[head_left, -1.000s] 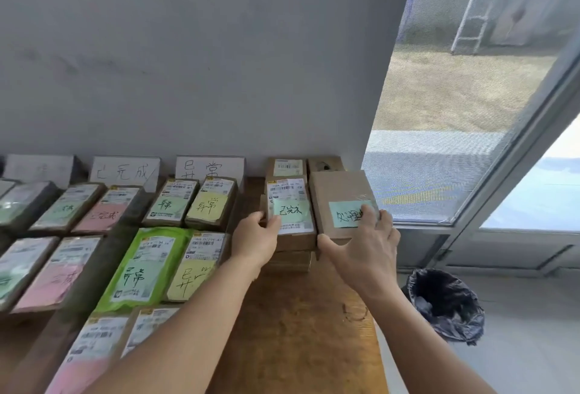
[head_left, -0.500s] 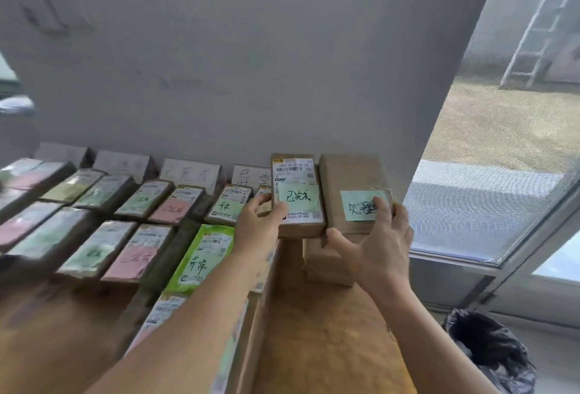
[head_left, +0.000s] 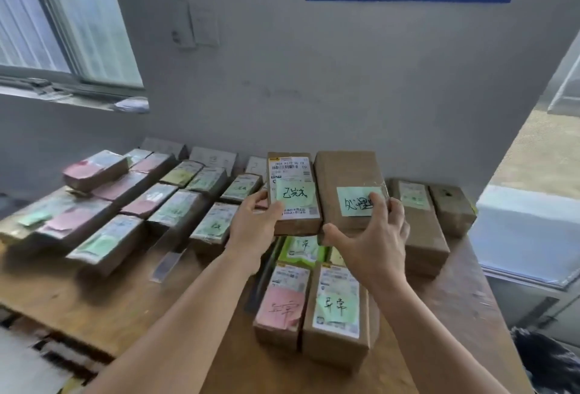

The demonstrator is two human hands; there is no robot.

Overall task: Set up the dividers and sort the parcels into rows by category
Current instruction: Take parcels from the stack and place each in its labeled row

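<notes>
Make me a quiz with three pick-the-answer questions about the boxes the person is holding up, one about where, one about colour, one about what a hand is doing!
1. Where is the plain brown parcel compared with the parcel with the printed label?
A. To its right
B. To its left
C. Underneath it

2. What colour is the sticky note on the plain brown parcel?
A. Pink
B. Green
C. Blue

3. What is the left hand doing?
A. Resting flat on the table
B. Pointing at the window
C. Gripping the parcel with the printed label

Answers:
1 A, the plain brown parcel sits right of the labelled one, side by side.
2 B, its note is pale green with black writing.
3 C, the thumb lies on the parcel's front while the right hand grips the other parcel.
</notes>
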